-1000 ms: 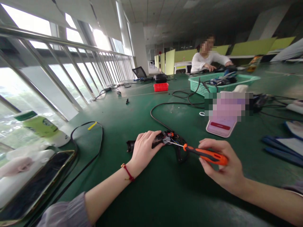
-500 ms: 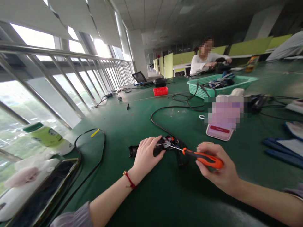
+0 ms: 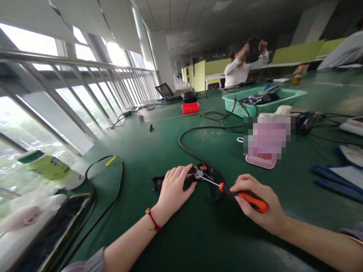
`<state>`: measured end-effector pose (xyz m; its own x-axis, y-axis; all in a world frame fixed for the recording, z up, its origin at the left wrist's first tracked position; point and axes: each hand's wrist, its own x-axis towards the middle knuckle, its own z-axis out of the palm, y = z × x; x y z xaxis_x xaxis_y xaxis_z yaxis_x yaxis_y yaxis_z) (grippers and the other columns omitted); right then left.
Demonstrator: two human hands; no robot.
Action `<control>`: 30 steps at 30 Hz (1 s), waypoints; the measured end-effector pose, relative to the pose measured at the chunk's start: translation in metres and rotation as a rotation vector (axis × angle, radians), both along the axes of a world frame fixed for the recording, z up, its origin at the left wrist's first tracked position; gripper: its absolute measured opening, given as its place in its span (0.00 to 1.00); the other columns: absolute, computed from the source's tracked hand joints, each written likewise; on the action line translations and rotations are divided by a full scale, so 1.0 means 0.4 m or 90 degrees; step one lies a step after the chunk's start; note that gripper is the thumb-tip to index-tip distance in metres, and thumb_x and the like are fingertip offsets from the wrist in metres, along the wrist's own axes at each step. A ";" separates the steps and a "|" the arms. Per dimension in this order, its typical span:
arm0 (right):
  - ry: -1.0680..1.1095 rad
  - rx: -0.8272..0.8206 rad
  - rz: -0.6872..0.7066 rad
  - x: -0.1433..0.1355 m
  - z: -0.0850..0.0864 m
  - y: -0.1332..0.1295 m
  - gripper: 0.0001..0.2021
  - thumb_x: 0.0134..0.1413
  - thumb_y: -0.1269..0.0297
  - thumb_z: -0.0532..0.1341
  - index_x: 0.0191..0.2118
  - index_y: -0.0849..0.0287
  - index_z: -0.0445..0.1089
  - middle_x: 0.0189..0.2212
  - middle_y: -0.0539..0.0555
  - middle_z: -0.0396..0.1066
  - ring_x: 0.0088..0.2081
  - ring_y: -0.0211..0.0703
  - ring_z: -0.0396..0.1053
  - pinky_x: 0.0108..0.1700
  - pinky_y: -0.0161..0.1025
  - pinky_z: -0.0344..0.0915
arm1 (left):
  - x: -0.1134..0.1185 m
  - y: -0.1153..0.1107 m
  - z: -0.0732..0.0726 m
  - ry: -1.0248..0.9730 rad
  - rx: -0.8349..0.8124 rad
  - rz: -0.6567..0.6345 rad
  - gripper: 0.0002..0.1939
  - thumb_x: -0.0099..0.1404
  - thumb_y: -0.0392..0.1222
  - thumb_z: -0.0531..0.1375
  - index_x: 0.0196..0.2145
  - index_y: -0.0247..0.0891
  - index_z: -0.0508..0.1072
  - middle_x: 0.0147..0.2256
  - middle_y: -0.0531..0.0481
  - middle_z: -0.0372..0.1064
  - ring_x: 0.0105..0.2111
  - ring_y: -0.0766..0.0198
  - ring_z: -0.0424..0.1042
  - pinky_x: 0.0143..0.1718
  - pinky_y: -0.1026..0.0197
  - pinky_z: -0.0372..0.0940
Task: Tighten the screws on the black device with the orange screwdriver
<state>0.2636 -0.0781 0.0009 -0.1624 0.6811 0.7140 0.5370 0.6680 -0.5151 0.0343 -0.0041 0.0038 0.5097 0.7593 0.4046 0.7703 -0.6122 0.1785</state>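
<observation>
left grip (image 3: 174, 187): device (image 3: 203, 170); right grip (image 3: 270, 197): screwdriver (image 3: 253, 201)

I log remotely: green table (image 3: 141, 143), beneath the grip (image 3: 272, 211); metal railing (image 3: 73, 62), left of it; windows (image 3: 28, 39), bright with daylight, behind the railing; pale blinds (image 3: 121, 22), above; white column (image 3: 161, 53) and black chair (image 3: 164, 90), far beyond, leftward; yellow-green partitions (image 3: 295, 53), far beyond, both sides; grey ceiling (image 3: 204, 22), dim, overhead.
</observation>
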 end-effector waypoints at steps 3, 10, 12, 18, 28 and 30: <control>0.008 -0.032 -0.011 0.005 0.002 -0.004 0.09 0.48 0.76 0.55 0.33 0.55 0.66 0.27 0.49 0.66 0.24 0.32 0.66 0.24 0.30 0.61 | -0.001 -0.001 -0.002 0.007 0.003 0.000 0.23 0.62 0.44 0.54 0.54 0.40 0.58 0.45 0.48 0.66 0.43 0.57 0.64 0.45 0.53 0.59; 0.011 0.011 -0.060 0.033 -0.005 0.000 0.08 0.49 0.75 0.54 0.32 0.54 0.66 0.27 0.49 0.67 0.28 0.35 0.68 0.28 0.32 0.63 | 0.002 -0.003 -0.007 0.037 0.019 0.004 0.23 0.62 0.44 0.53 0.54 0.38 0.58 0.44 0.47 0.66 0.43 0.57 0.63 0.44 0.52 0.60; 0.015 0.007 -0.090 0.040 -0.006 0.005 0.08 0.50 0.74 0.54 0.31 0.55 0.66 0.26 0.48 0.68 0.27 0.36 0.68 0.27 0.32 0.63 | 0.003 -0.003 -0.007 0.040 0.023 0.005 0.23 0.62 0.44 0.53 0.54 0.38 0.58 0.44 0.47 0.66 0.43 0.57 0.63 0.44 0.52 0.60; 0.046 -0.031 -0.083 0.044 -0.008 0.012 0.08 0.51 0.74 0.54 0.31 0.54 0.66 0.25 0.47 0.69 0.26 0.35 0.68 0.25 0.31 0.62 | 0.003 -0.002 -0.007 0.049 0.023 0.006 0.23 0.62 0.44 0.53 0.55 0.38 0.57 0.44 0.47 0.66 0.43 0.57 0.63 0.44 0.53 0.60; 0.077 -0.093 -0.065 0.039 -0.008 0.011 0.06 0.51 0.72 0.54 0.30 0.56 0.66 0.22 0.46 0.67 0.18 0.31 0.62 0.21 0.31 0.58 | 0.002 -0.002 -0.006 0.053 0.027 0.002 0.23 0.62 0.44 0.53 0.54 0.38 0.58 0.44 0.47 0.66 0.42 0.57 0.64 0.44 0.53 0.60; 0.084 -0.107 -0.064 0.039 -0.008 0.011 0.06 0.51 0.72 0.54 0.29 0.56 0.66 0.20 0.46 0.66 0.17 0.31 0.60 0.20 0.30 0.57 | 0.002 -0.003 -0.007 0.054 0.027 0.001 0.23 0.62 0.44 0.53 0.54 0.38 0.58 0.44 0.47 0.66 0.42 0.57 0.64 0.44 0.53 0.60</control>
